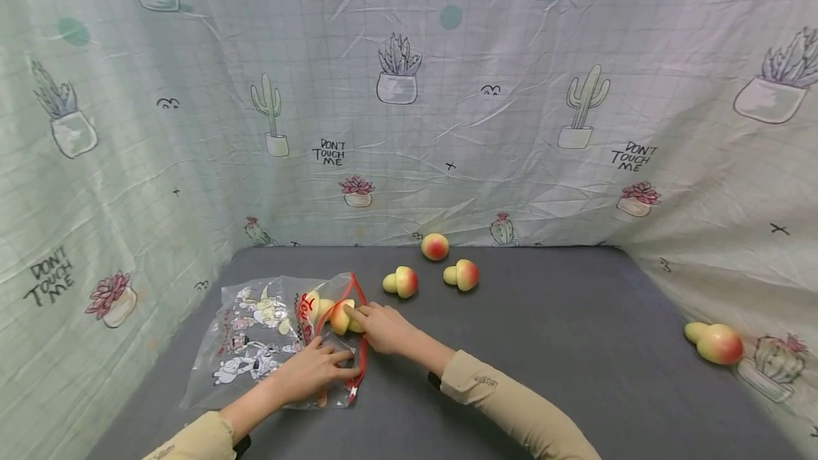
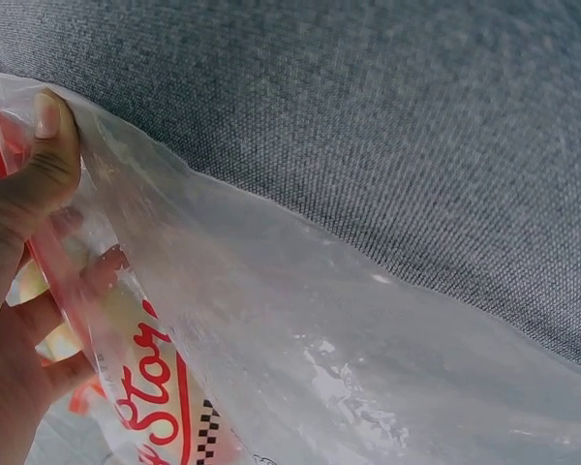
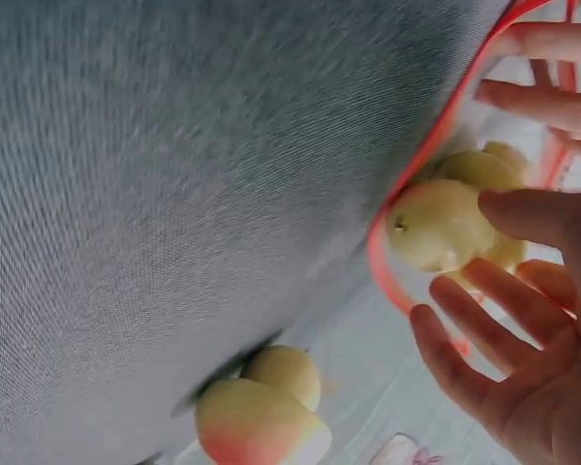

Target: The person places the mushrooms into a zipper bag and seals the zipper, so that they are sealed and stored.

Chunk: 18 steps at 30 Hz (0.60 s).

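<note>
Pinched by left hand [image 1: 313, 370], red-rimmed clear-plastic bag [image 1: 262, 336] could be slackened, snagging yellow-red gourd-shaped fruit [image 1: 341, 319] touched at its two o'clock by straight-fingered right hand [image 1: 386, 329].

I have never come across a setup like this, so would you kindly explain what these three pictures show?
There is no machine here, only a person working with two bare hands. The wide picture comes from a camera on the head, looking forward and down; each close-up comes from a camera on one wrist.

On the grey surface lies a clear plastic bag with red edging and cartoon prints, with yellow-and-red gourd-shaped fruits in it. Three loose fruits lie toward the back and another fruit at the far right.

The left hand holds the bag near its mouth. The right hand is at that mouth, fingers spread beside a fruit.
</note>
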Each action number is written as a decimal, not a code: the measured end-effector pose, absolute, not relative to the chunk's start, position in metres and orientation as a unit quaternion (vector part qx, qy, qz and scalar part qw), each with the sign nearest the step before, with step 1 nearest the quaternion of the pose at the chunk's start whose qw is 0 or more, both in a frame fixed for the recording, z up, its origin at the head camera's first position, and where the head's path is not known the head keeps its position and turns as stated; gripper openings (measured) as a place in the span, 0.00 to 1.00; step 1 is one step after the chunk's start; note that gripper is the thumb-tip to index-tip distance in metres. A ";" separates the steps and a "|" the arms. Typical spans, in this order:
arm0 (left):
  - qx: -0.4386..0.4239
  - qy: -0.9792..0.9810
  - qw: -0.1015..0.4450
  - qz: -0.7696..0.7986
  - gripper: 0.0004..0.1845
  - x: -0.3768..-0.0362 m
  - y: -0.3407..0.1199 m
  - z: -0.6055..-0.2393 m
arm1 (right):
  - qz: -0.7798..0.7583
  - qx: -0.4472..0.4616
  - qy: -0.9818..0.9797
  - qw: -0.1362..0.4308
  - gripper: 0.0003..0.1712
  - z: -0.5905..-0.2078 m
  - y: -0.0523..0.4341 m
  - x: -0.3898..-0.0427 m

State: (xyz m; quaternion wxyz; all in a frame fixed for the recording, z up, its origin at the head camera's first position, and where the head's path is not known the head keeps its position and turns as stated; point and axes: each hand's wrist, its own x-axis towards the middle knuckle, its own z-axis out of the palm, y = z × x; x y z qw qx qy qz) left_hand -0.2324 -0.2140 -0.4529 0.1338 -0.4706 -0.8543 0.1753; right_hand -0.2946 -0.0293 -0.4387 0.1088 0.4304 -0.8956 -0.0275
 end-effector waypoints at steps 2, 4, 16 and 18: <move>-0.472 -0.853 0.139 0.175 0.41 -0.233 -0.214 -0.453 | -0.023 0.433 -0.896 0.096 0.32 -0.438 -0.028 -0.291; -0.475 -0.850 0.149 0.175 0.41 -0.233 -0.215 -0.454 | -0.020 0.438 -0.894 0.095 0.30 -0.438 -0.027 -0.289; -0.480 -0.842 0.166 0.182 0.40 -0.232 -0.215 -0.454 | 0.010 0.469 -0.880 0.081 0.23 -0.441 -0.017 -0.291; -0.479 -0.843 0.164 0.182 0.40 -0.232 -0.215 -0.454 | 0.005 0.472 -0.878 0.086 0.23 -0.443 -0.016 -0.291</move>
